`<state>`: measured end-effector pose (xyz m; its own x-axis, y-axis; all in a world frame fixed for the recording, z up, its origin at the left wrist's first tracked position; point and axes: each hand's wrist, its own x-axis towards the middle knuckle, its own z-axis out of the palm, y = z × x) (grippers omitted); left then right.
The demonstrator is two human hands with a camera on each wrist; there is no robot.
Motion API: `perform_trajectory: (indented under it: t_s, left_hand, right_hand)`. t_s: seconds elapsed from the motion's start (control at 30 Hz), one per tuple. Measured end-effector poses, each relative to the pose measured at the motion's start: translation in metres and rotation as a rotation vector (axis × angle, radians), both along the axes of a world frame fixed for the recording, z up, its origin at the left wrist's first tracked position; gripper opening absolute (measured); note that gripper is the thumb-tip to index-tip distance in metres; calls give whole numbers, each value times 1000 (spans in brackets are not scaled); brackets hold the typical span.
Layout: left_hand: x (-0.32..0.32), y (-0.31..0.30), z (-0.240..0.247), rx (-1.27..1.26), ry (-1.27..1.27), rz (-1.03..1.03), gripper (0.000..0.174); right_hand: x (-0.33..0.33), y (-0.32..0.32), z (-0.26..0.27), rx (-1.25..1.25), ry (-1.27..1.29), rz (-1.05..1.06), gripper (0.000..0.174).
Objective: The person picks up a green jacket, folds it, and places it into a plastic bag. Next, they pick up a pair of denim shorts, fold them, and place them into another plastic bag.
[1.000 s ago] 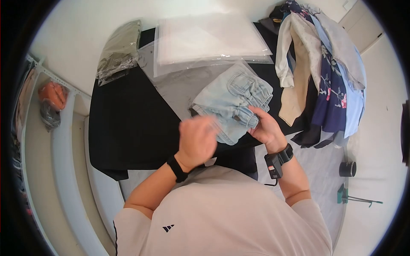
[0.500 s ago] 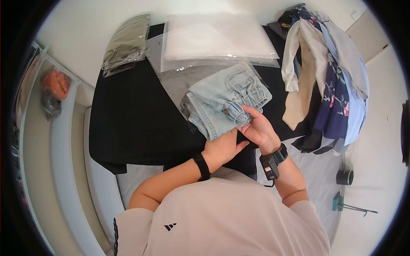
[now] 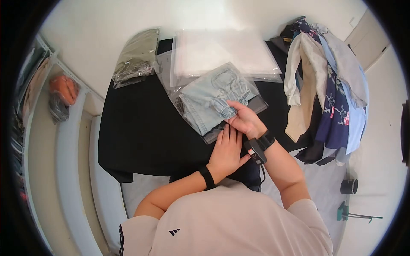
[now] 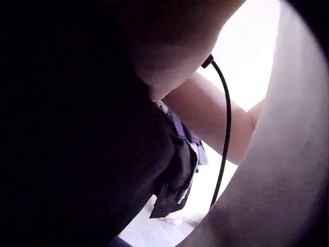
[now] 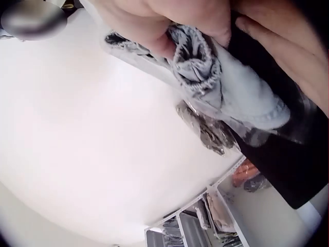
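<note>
Folded light-blue jeans (image 3: 200,102) with a gathered elastic waistband (image 5: 198,69) lie on a clear plastic bag (image 3: 166,72) spread over the black-covered table. At the edge facing the person, my right hand (image 3: 247,121) pinches the gathered denim between thumb and fingers. Just below, my left hand (image 3: 227,152) reaches to the table's front edge with its fingers straight, fingertips right by the bag and the right hand. In the left wrist view, the dark cloth and underside of the forearm hide most of the hand's work.
A stack of clear plastic bags (image 3: 226,53) lies at the back. Left of it sits a bagged olive garment (image 3: 139,55). Several loose clothes (image 3: 329,85) hang over the table's right side. A shelf (image 3: 70,145) with a bagged orange item (image 3: 64,89) stands at left.
My left hand has come from the left side of the jeans to the front edge, beside the right hand. The right hand keeps its pinch, and the jeans have turned and shifted left.
</note>
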<state>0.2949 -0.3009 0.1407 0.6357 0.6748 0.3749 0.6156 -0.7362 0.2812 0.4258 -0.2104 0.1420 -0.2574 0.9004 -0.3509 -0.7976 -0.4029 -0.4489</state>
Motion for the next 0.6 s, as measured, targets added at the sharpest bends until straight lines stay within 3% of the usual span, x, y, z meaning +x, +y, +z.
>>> perform_trajectory:
  t_s: [0.13, 0.2, 0.43, 0.53, 0.6]
  left_hand:
    - [-23, -5, -4, 43, 97, -105, 72]
    - [-31, -10, -14, 106, 30, -78, 67]
    - [-39, -13, -14, 173, -42, -19, 60]
    - [-42, -13, -17, 176, 0, -29, 59]
    - [-40, -13, -19, 174, -55, -32, 47]
  right_hand:
    - [-19, -28, 1, 16, 56, -188, 28]
    - [-25, -42, 6, 18, -17, -266, 27]
    - [-32, -4, -3, 48, 61, -109, 32]
    - [-39, 25, -5, 114, 85, -159, 34]
    - [-38, 41, -6, 148, 105, -143, 36]
